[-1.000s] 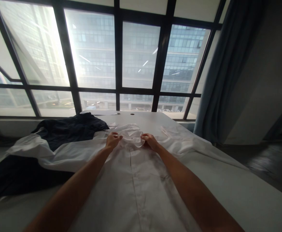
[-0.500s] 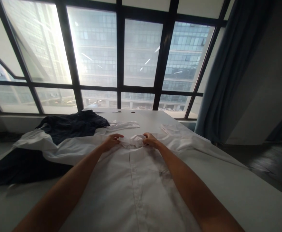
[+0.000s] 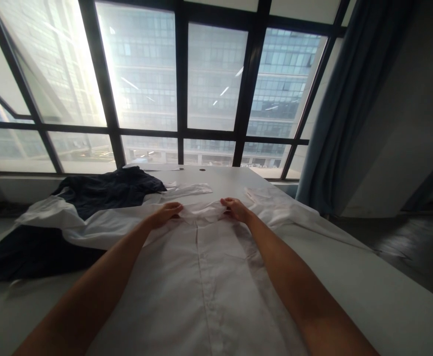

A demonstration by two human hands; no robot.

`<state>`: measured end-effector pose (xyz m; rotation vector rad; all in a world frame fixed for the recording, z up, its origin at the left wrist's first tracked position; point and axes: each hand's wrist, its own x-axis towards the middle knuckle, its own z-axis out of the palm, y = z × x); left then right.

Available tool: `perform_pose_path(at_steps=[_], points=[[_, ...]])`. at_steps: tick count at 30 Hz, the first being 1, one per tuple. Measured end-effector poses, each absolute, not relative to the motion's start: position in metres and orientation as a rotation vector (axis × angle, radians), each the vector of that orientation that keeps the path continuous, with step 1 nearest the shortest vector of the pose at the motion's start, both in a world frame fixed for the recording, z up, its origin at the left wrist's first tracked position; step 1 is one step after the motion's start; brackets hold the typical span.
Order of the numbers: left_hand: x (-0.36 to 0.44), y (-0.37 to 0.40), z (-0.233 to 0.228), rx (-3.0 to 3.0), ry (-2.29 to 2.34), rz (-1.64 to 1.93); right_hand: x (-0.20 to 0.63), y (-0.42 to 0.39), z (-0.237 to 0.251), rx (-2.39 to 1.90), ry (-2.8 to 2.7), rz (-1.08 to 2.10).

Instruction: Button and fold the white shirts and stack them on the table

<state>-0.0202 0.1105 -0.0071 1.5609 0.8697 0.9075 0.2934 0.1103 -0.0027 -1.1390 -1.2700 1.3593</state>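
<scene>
A white button-up shirt [image 3: 187, 277] lies spread on the table, its button placket running down the middle toward me and its collar at the far end. My left hand [image 3: 167, 212] pinches the left side of the collar. On the other side, my right hand [image 3: 235, 209] grips the collar's right end between thumb and fingers. Between the two hands the collar [image 3: 203, 210] is stretched out sideways. The sleeves reach out to both sides, the left one lying over dark cloth.
Dark navy garments [image 3: 108, 190] lie in a heap at the left, partly under white cloth. The white table [image 3: 350, 262] extends to the right and up to the windows [image 3: 216, 79]. A blue-grey curtain [image 3: 331, 123] hangs at the right.
My hands have moved a little apart, and the collar between them is now straighter and flatter. My left hand's fingers have closed on the collar. The view has shifted slightly.
</scene>
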Motion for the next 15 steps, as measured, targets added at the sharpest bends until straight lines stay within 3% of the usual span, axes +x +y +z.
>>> perform_pose_path(at_steps=[15], points=[[-0.025,0.122,-0.016,1.249,0.644,0.978,0.291,0.125,-0.012,-0.938,-1.289,1.286]])
